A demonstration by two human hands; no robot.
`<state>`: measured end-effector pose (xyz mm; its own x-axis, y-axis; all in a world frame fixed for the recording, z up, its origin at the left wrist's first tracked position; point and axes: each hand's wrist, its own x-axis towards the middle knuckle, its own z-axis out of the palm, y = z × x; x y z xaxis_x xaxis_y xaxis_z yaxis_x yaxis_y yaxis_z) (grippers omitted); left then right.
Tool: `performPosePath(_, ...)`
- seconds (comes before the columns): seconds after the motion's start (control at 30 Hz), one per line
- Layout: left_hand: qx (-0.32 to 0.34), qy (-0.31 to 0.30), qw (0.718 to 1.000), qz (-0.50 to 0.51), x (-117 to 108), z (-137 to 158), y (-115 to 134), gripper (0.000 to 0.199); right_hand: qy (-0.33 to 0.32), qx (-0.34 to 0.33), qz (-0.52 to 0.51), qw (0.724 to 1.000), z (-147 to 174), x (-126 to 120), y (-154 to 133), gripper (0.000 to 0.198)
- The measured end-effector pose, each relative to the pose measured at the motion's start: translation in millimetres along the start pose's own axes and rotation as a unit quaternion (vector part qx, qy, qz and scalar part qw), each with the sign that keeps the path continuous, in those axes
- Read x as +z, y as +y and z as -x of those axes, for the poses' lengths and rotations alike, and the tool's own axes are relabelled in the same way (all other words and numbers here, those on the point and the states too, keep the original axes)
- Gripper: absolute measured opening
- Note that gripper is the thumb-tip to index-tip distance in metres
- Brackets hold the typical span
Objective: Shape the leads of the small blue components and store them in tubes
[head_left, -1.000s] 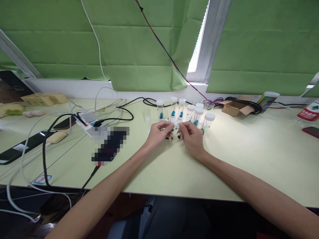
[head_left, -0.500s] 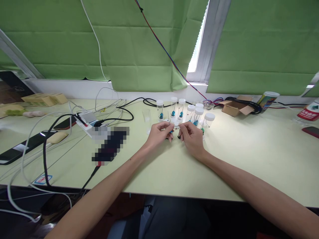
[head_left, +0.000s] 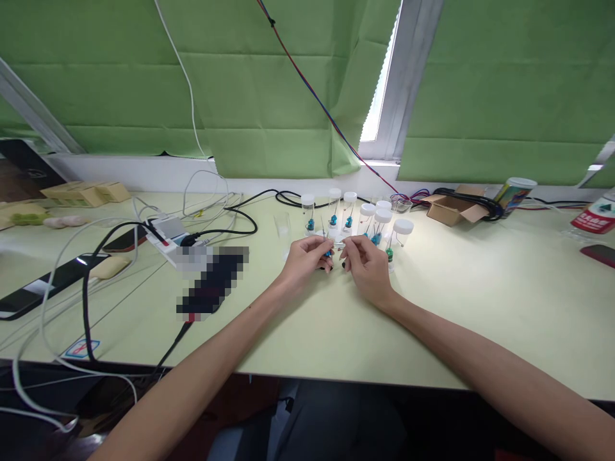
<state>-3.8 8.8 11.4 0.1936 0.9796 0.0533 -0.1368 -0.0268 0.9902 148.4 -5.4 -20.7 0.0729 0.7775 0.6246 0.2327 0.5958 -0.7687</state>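
My left hand point(head_left: 305, 255) is closed in a pinch on a small blue piece point(head_left: 327, 253) with a thin upright wire; its exact kind is too small to tell. Close beside it, my right hand point(head_left: 369, 267) has thumb and fingers pressed together, and what they hold is hidden. A small black thing point(head_left: 344, 264) shows under the right fingertips. Behind both hands stand several clear tubes with white caps point(head_left: 335, 193), holding blue pieces with wires. One capped tube point(head_left: 403, 228) next to my right hand contains a green piece. A clear uncapped tube point(head_left: 282, 225) is left of them.
At the left lie a white power strip point(head_left: 166, 235), tangled cables and a phone point(head_left: 48, 285). A blurred dark device point(head_left: 214, 282) is near my left forearm. At the back right are an open cardboard box point(head_left: 454, 208), a can point(head_left: 516, 195) and a red-labelled bottle point(head_left: 596, 216).
My right fingers have shifted slightly, and the blue piece in my left hand shows a little more. The tubes stay in place.
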Motion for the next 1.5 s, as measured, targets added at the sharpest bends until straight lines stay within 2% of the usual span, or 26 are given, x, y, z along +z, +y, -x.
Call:
performPosePath(0.5,-0.010,0.003,1.000,0.005,-0.1,0.7,1.3,0.033,-0.008,-0.016,-0.006,1.000,0.5,0.1,1.1,0.019)
performPosePath(1.0,-0.023,-0.008,0.999,0.037,-4.8,-2.6,-2.4,0.028,-0.031,0.009,-0.042,0.999,0.5,1.3,6.1,0.018)
performPosePath(1.5,-0.028,0.015,0.999,0.043,-5.6,-5.2,-4.7,0.024,-0.034,0.000,-0.002,0.999,0.5,1.1,2.2,0.018)
